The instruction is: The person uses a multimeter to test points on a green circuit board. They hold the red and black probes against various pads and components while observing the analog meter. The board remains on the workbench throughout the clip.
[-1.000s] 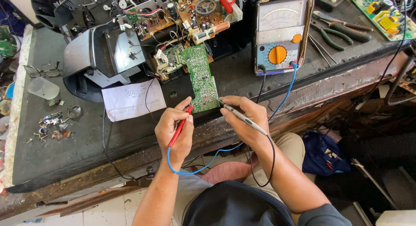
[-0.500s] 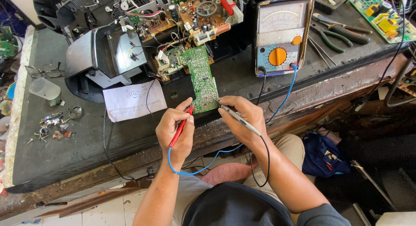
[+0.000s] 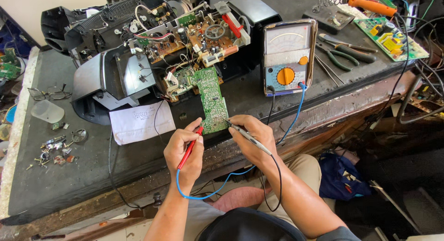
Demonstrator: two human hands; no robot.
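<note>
At bench edge: left hand (image 3: 184,153) is clenched on a slim red test probe with blue lead (image 3: 189,148), tip at the lower left corner of the long green printed circuit board (image 3: 211,100). Right hand (image 3: 252,139) pinches a slim black test probe with black lead (image 3: 249,137), tip on the board's lower right edge. Versus half a second back: both hands in the same spots, both tips on the same end of the board, only a tiny shift. Reads as a held measurement, not a move to a new point. Board hangs by wires off the opened black cassette radio chassis (image 3: 152,42), lower end just over the dark worktop (image 3: 69,176) edge. Grey analogue multimeter with orange dial (image 3: 286,58) stands propped behind the right hand, both leads plugged in at its bottom. White paper sheet (image 3: 141,123) lies left of the board, loose screws (image 3: 51,151) well off to the left, pliers (image 3: 344,54) right of the meter.
</note>
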